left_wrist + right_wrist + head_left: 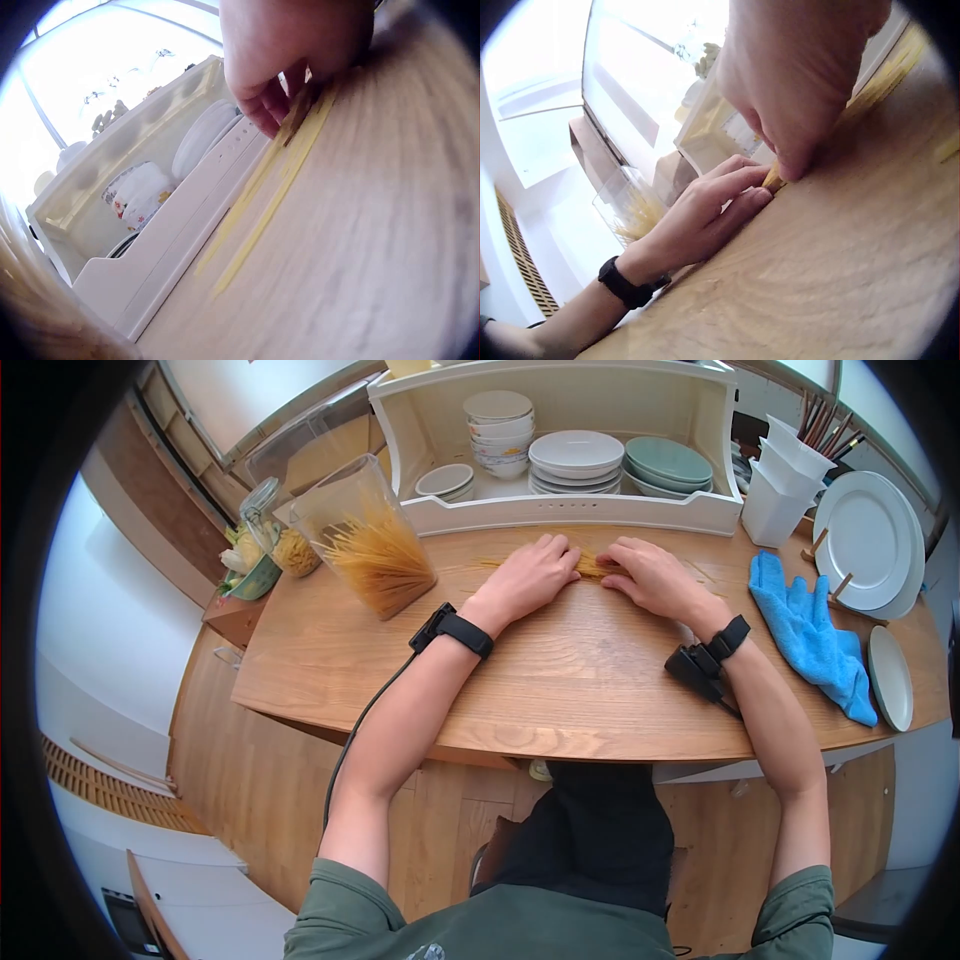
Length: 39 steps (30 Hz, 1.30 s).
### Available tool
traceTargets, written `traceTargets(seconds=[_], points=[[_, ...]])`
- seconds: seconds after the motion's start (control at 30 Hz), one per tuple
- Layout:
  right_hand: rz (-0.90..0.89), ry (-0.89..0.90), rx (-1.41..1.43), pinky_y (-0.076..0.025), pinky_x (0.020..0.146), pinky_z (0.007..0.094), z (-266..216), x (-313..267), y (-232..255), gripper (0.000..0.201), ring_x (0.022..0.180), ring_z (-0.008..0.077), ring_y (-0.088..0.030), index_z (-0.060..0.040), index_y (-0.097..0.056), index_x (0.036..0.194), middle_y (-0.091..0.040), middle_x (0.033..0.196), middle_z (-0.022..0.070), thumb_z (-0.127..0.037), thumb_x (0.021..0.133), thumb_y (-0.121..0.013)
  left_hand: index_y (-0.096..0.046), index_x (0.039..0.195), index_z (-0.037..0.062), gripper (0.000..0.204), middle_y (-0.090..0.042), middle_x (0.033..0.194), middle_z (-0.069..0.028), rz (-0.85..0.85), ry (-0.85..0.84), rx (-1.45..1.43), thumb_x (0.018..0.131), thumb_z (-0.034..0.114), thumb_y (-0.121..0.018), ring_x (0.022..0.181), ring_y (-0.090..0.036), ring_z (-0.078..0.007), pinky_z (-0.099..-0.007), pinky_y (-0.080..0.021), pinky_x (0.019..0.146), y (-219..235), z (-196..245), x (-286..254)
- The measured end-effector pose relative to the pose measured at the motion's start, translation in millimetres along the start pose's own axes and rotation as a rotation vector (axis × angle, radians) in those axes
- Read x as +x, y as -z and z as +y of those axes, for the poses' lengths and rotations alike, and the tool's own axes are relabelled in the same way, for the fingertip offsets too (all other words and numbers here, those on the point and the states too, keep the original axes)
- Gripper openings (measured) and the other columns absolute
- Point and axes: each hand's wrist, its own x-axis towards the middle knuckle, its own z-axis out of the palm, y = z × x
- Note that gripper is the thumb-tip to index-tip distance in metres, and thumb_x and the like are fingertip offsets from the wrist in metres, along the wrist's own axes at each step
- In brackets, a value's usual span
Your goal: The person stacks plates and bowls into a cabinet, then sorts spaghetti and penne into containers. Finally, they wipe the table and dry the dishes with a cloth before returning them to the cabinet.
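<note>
Dry yellow spaghetti (590, 566) lies in a loose bundle on the wooden table, just in front of the white shelf. My left hand (530, 575) has its fingers curled round the bundle's left part, with strands (259, 217) sticking out past it in the left wrist view. Close beside it, my right hand (655, 580) pinches the bundle between thumb and fingers. Between the two hands a short stretch of spaghetti (772, 178) shows in the right wrist view. More strands (889, 75) extend beyond the right hand, and a few loose ones (700, 570) lie to its right.
A clear container (385, 560) of spaghetti stands left, beside a glass jar (295, 552). Stacked bowls and plates (575, 452) fill the white shelf (570, 512) behind. At right are a blue cloth (810, 630), white containers (775, 495), upright plates (860, 535) and a dish (889, 680).
</note>
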Motion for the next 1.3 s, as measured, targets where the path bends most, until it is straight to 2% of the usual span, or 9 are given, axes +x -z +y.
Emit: traceTargets(seconds=[0.2, 0.27, 0.4, 0.47, 0.67, 0.9, 1.07, 1.3], points=[[0.058, -0.005, 0.026, -0.049, 0.084, 0.0416, 8, 1, -7, 0.021, 0.097, 0.0342, -0.06, -0.0011, -0.062, 0.101, -0.064, 0.099, 0.0164, -0.015, 0.086, -0.065, -0.056, 0.119, 0.004, 0.038, -0.054, 0.098, -0.0149, -0.022, -0.069, 0.016, 0.094, 0.032, -0.054, 0.095, -0.054, -0.031, -0.0389, -0.046, 0.084, -2, -8, 9], [0.086, 0.037, 0.046, -0.049, 0.082, 0.0406, 9, 2, -8, 0.021, 0.094, 0.034, -0.061, -0.0005, -0.061, 0.102, -0.064, 0.097, 0.0165, -0.014, 0.086, -0.065, -0.056, 0.12, 0.0091, 0.037, -0.053, 0.096, -0.0143, -0.054, -0.048, -0.004, 0.095, 0.037, -0.052, 0.093, -0.053, -0.0307, -0.0389, -0.045, 0.083, -3, -8, 12], [0.108, 0.04, 0.064, -0.049, 0.079, 0.0406, 7, 3, -9, 0.019, 0.089, 0.0349, -0.062, 0.0003, -0.062, 0.1, -0.065, 0.093, 0.0178, -0.012, 0.086, -0.064, -0.056, 0.12, 0.0123, 0.036, -0.053, 0.097, -0.0142, -0.069, -0.042, -0.004, 0.096, 0.039, -0.051, 0.093, -0.052, -0.0307, -0.039, -0.043, 0.083, -6, -10, 18], [0.175, 0.03, 0.114, -0.05, 0.078, 0.0421, 6, 4, -10, 0.016, 0.088, 0.0367, -0.062, 0.0007, -0.064, 0.096, -0.066, 0.091, 0.0183, -0.011, 0.086, -0.063, -0.056, 0.115, 0.009, 0.035, -0.052, 0.097, -0.0146, -0.073, -0.057, -0.036, 0.096, 0.038, -0.052, 0.095, -0.051, -0.0308, -0.0392, -0.043, 0.083, -8, -11, 21], [0.232, -0.03, 0.172, -0.051, 0.076, 0.0413, 9, 6, -13, 0.016, 0.087, 0.0364, -0.064, 0.0012, -0.066, 0.095, -0.067, 0.092, 0.0191, -0.012, 0.086, -0.064, -0.053, 0.102, 0.004, 0.032, -0.05, 0.095, -0.0147, 0.003, -0.094, -0.011, 0.095, 0.035, -0.053, 0.093, -0.051, -0.031, -0.0399, -0.042, 0.083, -13, -14, 25], [0.183, -0.071, 0.138, -0.051, 0.078, 0.0413, 10, 4, -11, 0.021, 0.089, 0.0357, -0.064, 0.0008, -0.066, 0.099, -0.067, 0.095, 0.0186, -0.016, 0.086, -0.065, -0.053, 0.098, 0.0043, 0.028, -0.05, 0.096, -0.0146, 0.024, -0.127, -0.03, 0.095, 0.033, -0.052, 0.093, -0.051, -0.0308, -0.0399, -0.042, 0.082, -14, -17, 28], [0.133, -0.053, -0.028, -0.048, 0.083, 0.0411, 11, -1, -13, 0.027, 0.097, 0.0337, -0.059, -0.0011, -0.064, 0.104, -0.062, 0.098, 0.0154, -0.022, 0.086, -0.067, -0.052, 0.096, 0.0058, 0.021, -0.051, 0.095, -0.0133, 0.031, -0.122, -0.029, 0.095, 0.027, -0.053, 0.093, -0.052, -0.0304, -0.0398, -0.041, 0.08, -13, -21, 28], [0.135, -0.07, -0.029, -0.047, 0.082, 0.0408, 11, 0, -11, 0.026, 0.094, 0.0339, -0.058, -0.0005, -0.064, 0.1, -0.06, 0.095, 0.0155, -0.023, 0.087, -0.066, -0.051, 0.095, 0.0071, 0.013, -0.054, 0.096, -0.0111, 0.092, -0.11, 0.047, 0.092, 0.019, -0.053, 0.095, -0.055, -0.028, -0.0385, -0.041, 0.08, -8, -25, 25]])
